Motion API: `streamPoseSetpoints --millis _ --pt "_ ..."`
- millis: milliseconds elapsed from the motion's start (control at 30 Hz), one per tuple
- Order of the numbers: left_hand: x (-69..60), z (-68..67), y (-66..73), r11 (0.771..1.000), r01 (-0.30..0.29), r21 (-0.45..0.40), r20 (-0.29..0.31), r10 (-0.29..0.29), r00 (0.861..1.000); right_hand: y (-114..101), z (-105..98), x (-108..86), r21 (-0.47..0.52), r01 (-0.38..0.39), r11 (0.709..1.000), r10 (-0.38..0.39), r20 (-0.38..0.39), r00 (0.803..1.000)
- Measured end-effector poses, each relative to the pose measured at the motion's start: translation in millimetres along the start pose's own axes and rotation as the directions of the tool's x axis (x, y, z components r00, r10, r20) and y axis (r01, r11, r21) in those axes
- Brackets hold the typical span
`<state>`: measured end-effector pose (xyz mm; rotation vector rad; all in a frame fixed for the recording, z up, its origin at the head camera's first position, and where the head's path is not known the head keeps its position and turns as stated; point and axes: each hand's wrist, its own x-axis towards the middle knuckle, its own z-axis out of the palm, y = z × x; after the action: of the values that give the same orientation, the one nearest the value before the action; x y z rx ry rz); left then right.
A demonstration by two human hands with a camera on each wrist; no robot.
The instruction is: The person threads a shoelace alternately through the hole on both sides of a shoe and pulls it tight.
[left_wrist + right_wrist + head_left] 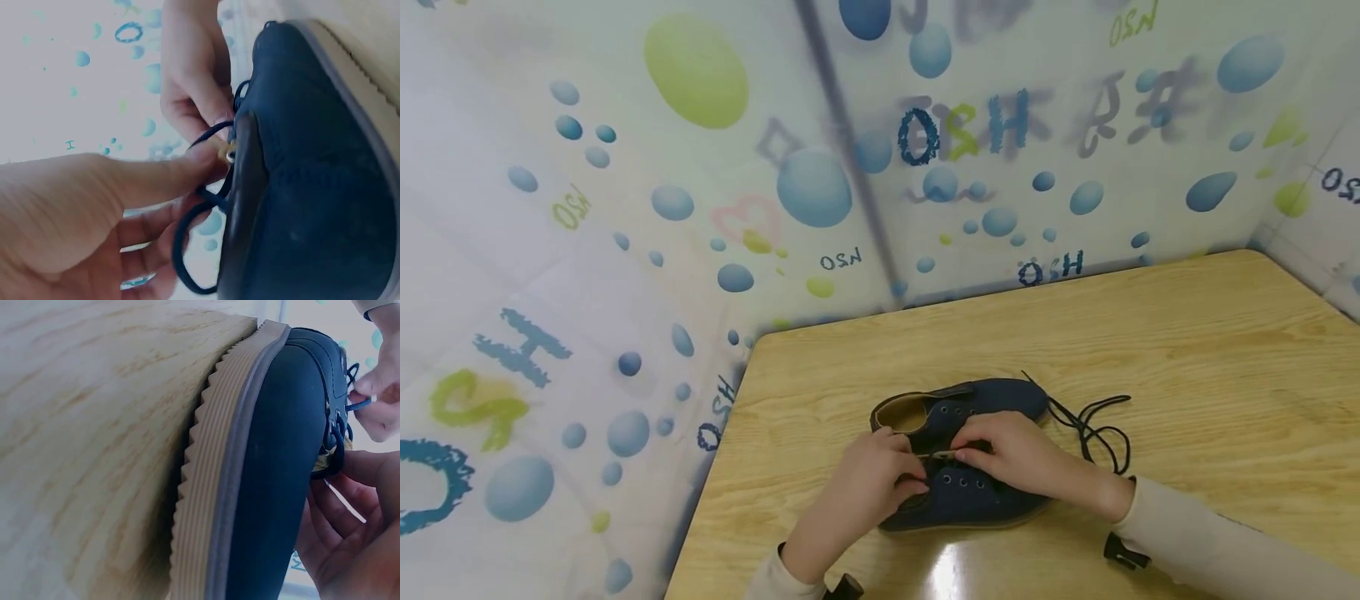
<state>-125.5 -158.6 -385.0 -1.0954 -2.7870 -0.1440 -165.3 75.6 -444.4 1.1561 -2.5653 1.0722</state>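
Note:
In the head view a pair of dark navy shoes lies side by side on the table, toes to the right. My left hand (872, 471) pinches a dark shoelace (359, 405) at the near shoe (985, 504), close to its eyelets. My right hand (1011, 450) is at the same opening, its thumb and fingers pinching the tan-edged tongue (323, 464) beside a loop of lace. A longer lace loop (181, 250) hangs below the left fingers in the left wrist view. The far shoe (1000, 396) shows bare eyelets. The fingers partly hide the near shoe's opening.
A dark loose shoelace (1093, 425) lies tangled on the wood-grain table (1187, 358), right of the toes. Behind and left of the table hangs a white curtain (625, 250) printed with blue and green bubbles. The far shoe sits directly against the near one.

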Motion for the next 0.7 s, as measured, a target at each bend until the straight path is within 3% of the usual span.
streamPoseSetpoints --millis 100,267,367,500,633,700 --pt "1.8 2.5 -0.5 0.996 0.091 0.001 -0.015 -0.091 0.996 -0.2 0.2 -0.4 0.001 -0.008 1.000 0.008 0.005 1.000" --pt "3.9 11.1 4.2 0.967 0.248 -0.062 0.085 -0.242 0.966 -0.8 -0.5 -2.0 -0.001 -0.024 1.000 0.024 0.017 1.000" --pt "5.6 17.7 9.2 0.964 0.254 -0.077 0.133 -0.242 0.961 -0.1 -2.7 -1.8 -0.013 -0.021 1.000 0.021 0.011 1.000" --pt "7.3 23.1 11.7 0.976 0.212 -0.056 0.180 -0.199 0.963 1.5 -11.0 -0.3 0.019 -0.060 0.998 0.059 0.033 0.998" --pt "5.2 15.0 8.4 0.980 0.185 -0.077 0.213 -0.165 0.963 4.3 -29.5 -0.1 0.063 -0.122 0.990 0.120 0.044 0.992" --pt "3.7 6.7 6.9 0.979 0.177 -0.105 0.199 -0.154 0.968 6.7 -42.1 -1.2 0.046 -0.161 0.986 0.160 0.023 0.987"
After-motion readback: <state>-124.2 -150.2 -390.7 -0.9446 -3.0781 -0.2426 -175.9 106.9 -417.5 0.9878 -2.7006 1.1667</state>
